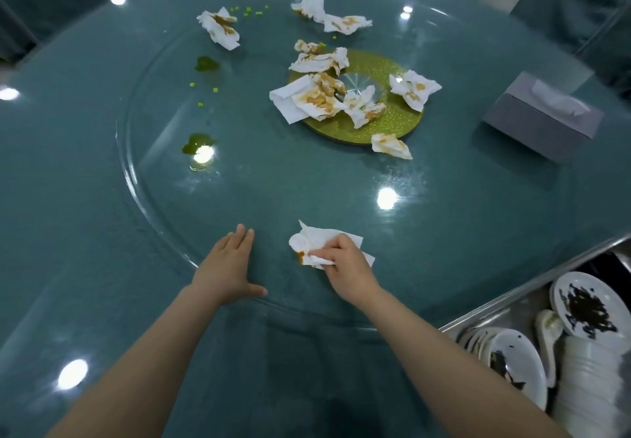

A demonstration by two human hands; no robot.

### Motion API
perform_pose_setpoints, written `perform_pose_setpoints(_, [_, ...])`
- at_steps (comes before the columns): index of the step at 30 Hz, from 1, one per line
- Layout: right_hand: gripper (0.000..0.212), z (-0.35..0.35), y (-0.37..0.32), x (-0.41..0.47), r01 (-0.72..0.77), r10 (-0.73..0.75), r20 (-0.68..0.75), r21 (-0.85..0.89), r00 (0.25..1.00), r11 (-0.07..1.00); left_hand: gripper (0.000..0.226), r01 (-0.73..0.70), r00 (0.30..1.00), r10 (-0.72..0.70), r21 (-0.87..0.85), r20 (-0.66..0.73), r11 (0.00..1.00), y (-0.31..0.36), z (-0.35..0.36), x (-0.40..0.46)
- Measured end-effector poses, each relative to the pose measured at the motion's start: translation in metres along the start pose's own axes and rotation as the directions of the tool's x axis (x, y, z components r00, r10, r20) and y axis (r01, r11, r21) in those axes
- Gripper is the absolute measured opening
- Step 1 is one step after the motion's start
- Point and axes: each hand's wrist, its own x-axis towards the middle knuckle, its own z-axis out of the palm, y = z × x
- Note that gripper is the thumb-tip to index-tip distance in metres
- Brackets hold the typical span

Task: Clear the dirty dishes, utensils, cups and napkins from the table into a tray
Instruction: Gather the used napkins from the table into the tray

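My right hand (345,265) grips a stained white napkin (317,241) that lies on the glass turntable near the front. My left hand (228,266) rests flat on the glass, fingers straight, a little to the left of it. Several more soiled napkins lie farther away: a cluster (314,96) on the gold centre disc (392,123), one (391,145) at its front edge, one (220,27) at the far left, a pair (327,15) at the back. A metal tray (505,304) at the lower right holds dirty white plates (587,304), bowls and a spoon (548,331).
A grey tissue box (543,116) stands on the right of the table. Green sauce spills (198,143) and small green bits (205,96) dot the left side of the turntable. Chairs with blue covers ring the far edge.
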Motion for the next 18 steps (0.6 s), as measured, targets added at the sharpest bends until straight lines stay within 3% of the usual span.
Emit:
perform_pose_setpoints(6, [0.032,-0.030,0.026,-0.027,-0.082,0.077,-0.071,-0.074,0.994,0.994,0.104,-0.107,0.994,0.107,0.027,0.024,0.994,0.020,0.001,-0.006])
perform_pose_setpoints(9, [0.033,-0.046,0.043,-0.037,-0.190,0.168,-0.215,-0.085,0.962,0.978,0.088,-0.175,0.983,0.177,-0.047,0.057,0.983,0.027,-0.001,-0.007])
perform_pose_setpoints(11, [0.031,-0.055,0.053,-0.039,-0.286,0.248,-0.346,-0.063,0.905,0.956,0.079,-0.211,0.975,0.218,-0.118,0.049,0.970,0.031,0.002,-0.009])
perform_pose_setpoints(14, [0.026,-0.066,0.059,-0.032,-0.437,0.401,-0.515,0.057,0.757,0.898,0.071,-0.214,0.976,0.215,-0.197,-0.016,0.957,0.033,0.011,-0.019])
perform_pose_setpoints(16, [0.027,-0.071,0.058,-0.024,-0.486,0.481,-0.562,0.155,0.673,0.860,0.068,-0.208,0.978,0.201,-0.225,-0.056,0.952,0.030,0.016,-0.025])
perform_pose_setpoints(18, [0.027,-0.072,0.053,-0.015,-0.495,0.504,-0.561,0.184,0.656,0.849,0.067,-0.193,0.980,0.177,-0.242,-0.090,0.951,0.024,0.016,-0.030])
